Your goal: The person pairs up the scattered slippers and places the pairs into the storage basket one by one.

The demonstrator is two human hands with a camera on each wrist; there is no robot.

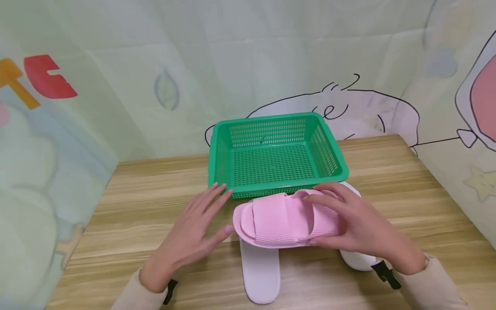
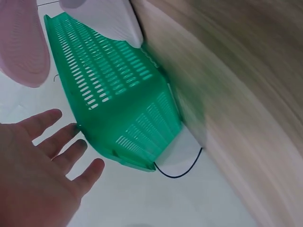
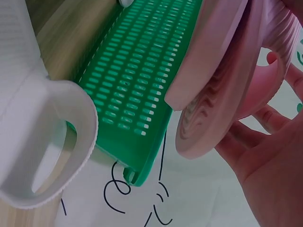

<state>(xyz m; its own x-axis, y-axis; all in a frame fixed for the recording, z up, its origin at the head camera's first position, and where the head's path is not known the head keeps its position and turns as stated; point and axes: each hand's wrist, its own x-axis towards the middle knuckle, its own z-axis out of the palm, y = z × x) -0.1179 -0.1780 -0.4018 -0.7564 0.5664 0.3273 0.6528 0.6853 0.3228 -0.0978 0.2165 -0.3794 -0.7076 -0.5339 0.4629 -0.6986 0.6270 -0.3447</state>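
I held the pink slippers [image 1: 271, 219], two stacked together, in my right hand [image 1: 358, 221], its fingers curled over the pair near one end, with the thumb along the near edge. The pair was raised above the desk [image 1: 155, 193], just in front of the green basket [image 1: 275, 165]. My left hand [image 1: 191, 237] was spread wide and held nothing; its thumb was near the other end of the pair, and its fingers extended toward the basket's front left corner. Seen from the right wrist, the pink soles lay nearly parallel, one beside the other. The left white slipper [image 1: 260, 273] lay on the desk beneath the pair, its lower part exposed and the remainder mostly hidden. The right white slipper [image 1: 358, 261] lay partly behind my right hand, near the basket's front right corner; its broad strap was visible from the right wrist. Beige sleeves [image 1: 430, 282] covered my forearms, with a black band [image 1: 387, 275] at the right wrist. Behind the desk hung a pale backdrop [image 1: 290, 64] bearing line drawings, including a balloon [image 1: 488, 94] at the right.
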